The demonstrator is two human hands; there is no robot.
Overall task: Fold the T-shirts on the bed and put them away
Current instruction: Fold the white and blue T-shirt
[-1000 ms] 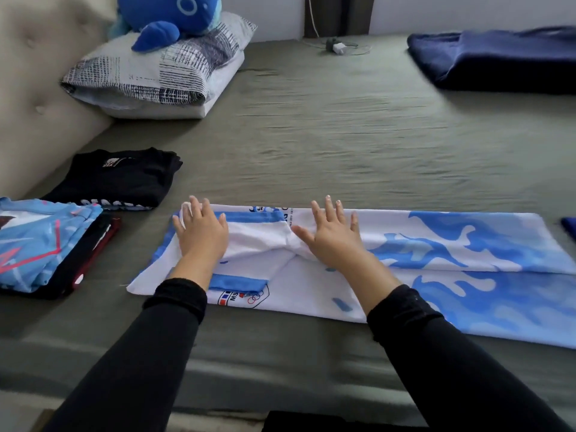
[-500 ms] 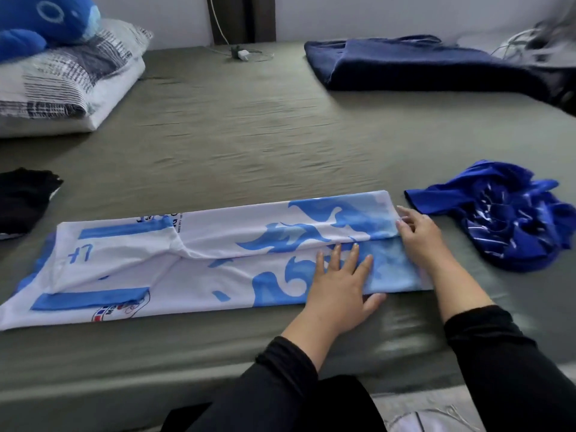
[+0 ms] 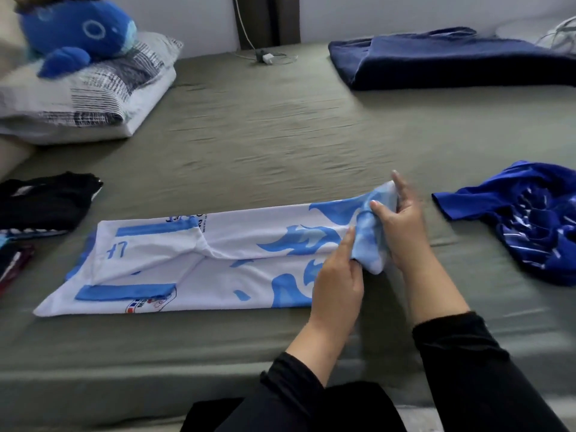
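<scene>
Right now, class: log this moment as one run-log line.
step: folding white-and-blue T-shirt | left hand: pinches hem end | right hand: grips lifted hem end | waiting: crumpled blue shirt | done: folded black shirt

The long folded white polyester T-shirt carries sky-blue flame shapes toward 3 o'clock and solid sky-blue bars toward 9 o'clock — plus a small red-and-blue crest. At 3 o'clock the crumpled royal-blue T-shirt shows thin white streaks. The folded black T-shirt sits at 9 o'clock. The olive-green bed sheet is plain. At 11 o'clock, the white pillow has black-and-grey hatched checks — the round plush toy is bright blue. At 1 o'clock the folded blanket is navy.
</scene>
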